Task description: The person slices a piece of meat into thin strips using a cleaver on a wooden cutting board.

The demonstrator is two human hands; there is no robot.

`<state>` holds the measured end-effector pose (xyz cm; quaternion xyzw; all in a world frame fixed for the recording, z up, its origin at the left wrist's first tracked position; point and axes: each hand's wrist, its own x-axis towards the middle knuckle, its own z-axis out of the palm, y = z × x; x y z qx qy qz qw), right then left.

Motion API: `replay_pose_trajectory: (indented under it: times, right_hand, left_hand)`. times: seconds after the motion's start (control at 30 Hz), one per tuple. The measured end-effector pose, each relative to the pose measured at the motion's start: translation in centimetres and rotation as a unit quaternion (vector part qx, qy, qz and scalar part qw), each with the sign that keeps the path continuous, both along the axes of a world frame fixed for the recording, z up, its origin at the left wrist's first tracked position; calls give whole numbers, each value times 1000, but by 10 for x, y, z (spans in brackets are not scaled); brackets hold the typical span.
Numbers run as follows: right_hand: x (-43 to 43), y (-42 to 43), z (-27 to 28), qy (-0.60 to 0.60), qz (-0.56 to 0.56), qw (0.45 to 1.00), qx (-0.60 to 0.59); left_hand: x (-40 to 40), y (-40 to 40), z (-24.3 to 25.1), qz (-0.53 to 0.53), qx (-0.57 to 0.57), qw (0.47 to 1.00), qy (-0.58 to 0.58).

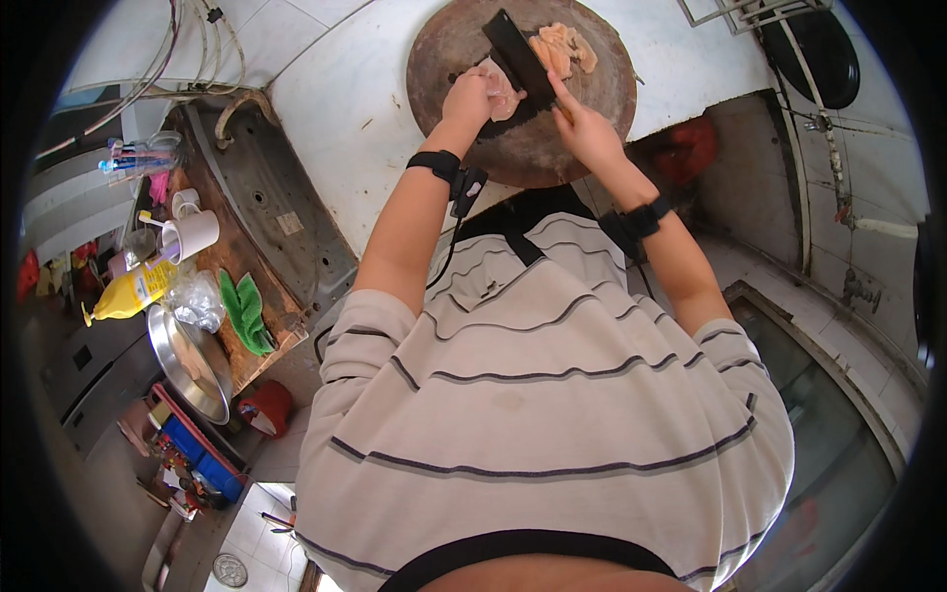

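On a round wooden chopping block lies a pale piece of raw meat, possibly chicken. The fingers of my left hand press and grip its left side. My right hand grasps the handle of a dark, broad-bladed cleaver, with the forefinger stretched along the blade. The blade stands tilted just right of the pale meat; whether its edge touches the meat I cannot tell. Beyond the blade, a small pile of sliced meat rests on the block, partly hidden by the cleaver.
The block stands on a white countertop. To the left is a stained metal sink, beside a wooden board holding a white mug, a yellow pump bottle, a green cloth and a steel basin. A metal rack hangs at upper right.
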<state>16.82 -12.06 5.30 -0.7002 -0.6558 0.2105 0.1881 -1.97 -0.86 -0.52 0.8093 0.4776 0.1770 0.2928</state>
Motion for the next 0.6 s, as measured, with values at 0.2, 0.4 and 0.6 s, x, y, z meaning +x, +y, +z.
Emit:
replay_pose_trajectory:
  times: [0.2,0.4,0.6]
  right_hand:
    - [21,-26,14,-13,-1,999,-42]
    - [7,-6,7,-48,35,998,1]
    - [-14,27,-9,-54,1,998,25]
  left_hand:
    - [-1,0,-6,25,-13,999,16]
    - [0,1,-10,11,12,1000,8]
    - [1,2,-10,27,-6,1000,6]
